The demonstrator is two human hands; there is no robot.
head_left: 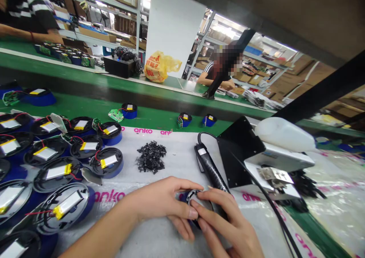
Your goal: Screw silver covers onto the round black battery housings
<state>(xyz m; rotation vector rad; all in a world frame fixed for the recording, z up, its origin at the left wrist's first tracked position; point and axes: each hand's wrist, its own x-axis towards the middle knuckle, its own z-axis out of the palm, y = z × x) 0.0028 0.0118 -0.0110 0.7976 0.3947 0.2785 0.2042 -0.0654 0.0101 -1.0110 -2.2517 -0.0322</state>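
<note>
My left hand (162, 203) and my right hand (225, 223) meet low in the middle of the view over a small round blue and black housing (196, 195). Both hands pinch it, fingers curled round its rim, and most of it is hidden under them. A black handheld tool with a cable (209, 166) lies just behind the housing. A small heap of black plastic parts (151, 157) sits on the white sheet beyond my left hand.
Several round housings with silver batteries (59, 174) crowd the left. A black and white machine (262, 159) stands at the right. Behind runs a green conveyor (159, 115) carrying more blue units. Two people sit across it, with a yellow bag (159, 66) and shelves beyond.
</note>
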